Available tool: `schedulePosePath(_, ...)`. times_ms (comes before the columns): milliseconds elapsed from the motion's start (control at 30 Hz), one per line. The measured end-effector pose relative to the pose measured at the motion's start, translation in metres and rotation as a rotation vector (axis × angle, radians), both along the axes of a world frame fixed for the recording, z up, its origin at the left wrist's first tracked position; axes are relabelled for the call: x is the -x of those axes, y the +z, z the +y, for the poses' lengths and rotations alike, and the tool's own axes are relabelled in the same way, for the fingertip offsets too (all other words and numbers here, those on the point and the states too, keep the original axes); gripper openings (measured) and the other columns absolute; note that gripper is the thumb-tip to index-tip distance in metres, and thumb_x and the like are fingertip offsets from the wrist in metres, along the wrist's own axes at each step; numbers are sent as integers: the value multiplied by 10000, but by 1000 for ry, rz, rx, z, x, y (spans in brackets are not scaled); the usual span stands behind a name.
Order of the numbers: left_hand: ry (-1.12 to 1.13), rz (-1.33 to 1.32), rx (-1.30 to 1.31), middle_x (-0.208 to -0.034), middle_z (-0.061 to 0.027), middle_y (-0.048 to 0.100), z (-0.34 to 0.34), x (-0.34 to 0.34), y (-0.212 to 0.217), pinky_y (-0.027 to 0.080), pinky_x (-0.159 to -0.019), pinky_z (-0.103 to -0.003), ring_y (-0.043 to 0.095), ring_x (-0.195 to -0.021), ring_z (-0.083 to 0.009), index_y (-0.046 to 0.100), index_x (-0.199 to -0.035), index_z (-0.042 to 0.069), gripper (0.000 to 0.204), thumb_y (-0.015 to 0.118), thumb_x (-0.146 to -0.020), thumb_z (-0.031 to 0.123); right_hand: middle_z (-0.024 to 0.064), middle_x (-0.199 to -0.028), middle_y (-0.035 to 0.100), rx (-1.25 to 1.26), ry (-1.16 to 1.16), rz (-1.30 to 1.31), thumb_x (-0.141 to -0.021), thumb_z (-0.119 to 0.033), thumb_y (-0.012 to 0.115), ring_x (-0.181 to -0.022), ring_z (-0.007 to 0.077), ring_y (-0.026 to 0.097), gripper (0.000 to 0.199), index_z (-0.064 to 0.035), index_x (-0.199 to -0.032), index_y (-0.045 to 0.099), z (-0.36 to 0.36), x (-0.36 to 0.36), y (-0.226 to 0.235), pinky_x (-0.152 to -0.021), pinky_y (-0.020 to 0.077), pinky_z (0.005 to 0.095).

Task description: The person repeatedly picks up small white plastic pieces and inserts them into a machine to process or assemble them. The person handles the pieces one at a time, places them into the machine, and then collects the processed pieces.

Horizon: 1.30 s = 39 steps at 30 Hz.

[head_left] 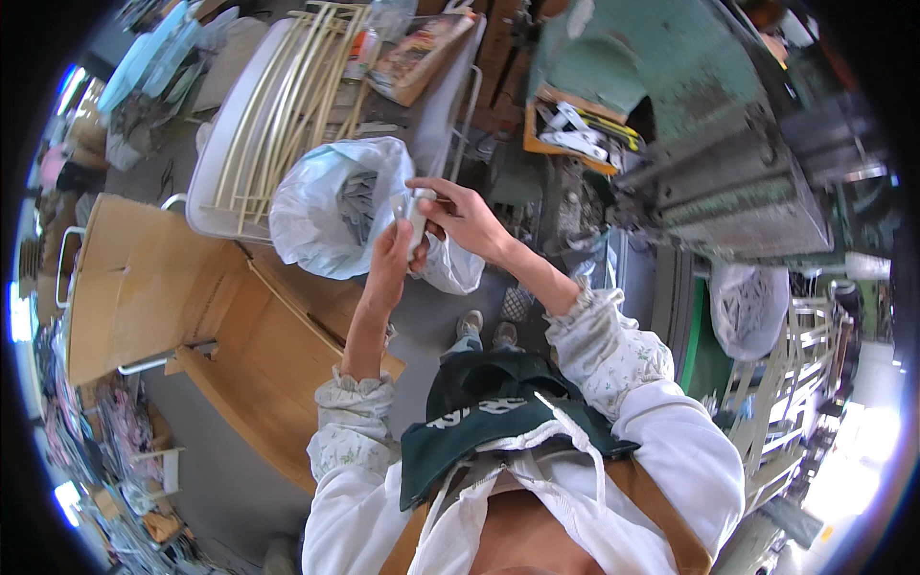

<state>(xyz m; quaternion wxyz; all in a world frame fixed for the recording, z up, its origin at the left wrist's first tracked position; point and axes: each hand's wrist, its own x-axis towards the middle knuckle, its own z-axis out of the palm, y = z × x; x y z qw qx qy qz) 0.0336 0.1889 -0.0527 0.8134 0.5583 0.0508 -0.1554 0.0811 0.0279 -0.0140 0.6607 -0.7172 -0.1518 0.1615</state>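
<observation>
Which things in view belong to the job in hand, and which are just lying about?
Likely in use:
small pale-grey oblong piece, held in the left hand and right hand
crumpled white plastic bag near the hands, with slim grey pieces inside

Apparently lying about:
long slender cream rods
large brown cardboard box
open orange-brown box
</observation>
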Motion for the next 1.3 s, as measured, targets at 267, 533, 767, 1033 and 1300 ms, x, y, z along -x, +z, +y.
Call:
schedulePosePath(267,-539,207,216,-648,7,473,-103,92,13,386,-487,-252,456,-531,-96,546,-1021,5,190,579,-915,159,119,-921,559,166,-51,-170,-841,-67,622,-799,234,591,167,-46,-994,685,-121,114,16,-728,471,307)
schedulePosePath(533,-739,289,103,-571,54,437,-176,133,6,259,-421,-210,363,-457,-29,566,-928,42,161,610,-909,195,111,-840,628,269,-369,-139,-795,-42,660,-707,235,619,118,22,-893,646,-192,191,44,-653,492,306)
schedulePosePath(767,-983,301,-70,-568,12,465,-219,121,41,312,-397,-213,430,-440,-61,560,-1106,26,242,614,-888,114,87,-795,617,245,-675,32,-797,13,646,-671,163,614,68,19,-864,658,-241,237,51,-573,472,273)
schedulePosePath(1033,-799,396,241,-831,-174,660,-224,114,29,318,-375,-179,423,-405,-59,585,-1040,-30,297,508,-959,245,117,-870,585,259,-459,-569,-734,102,624,-795,248,596,136,8,-822,580,-273,225,52,-666,481,309)
schedulePosePath(1300,-423,472,202,-669,-104,583,-191,123,16,269,-379,-183,481,-469,-91,581,-938,-16,188,652,-861,140,167,-987,601,782,-250,-493,-747,44,590,-965,328,578,307,-9,-1049,602,-309,78,-15,-822,467,385)
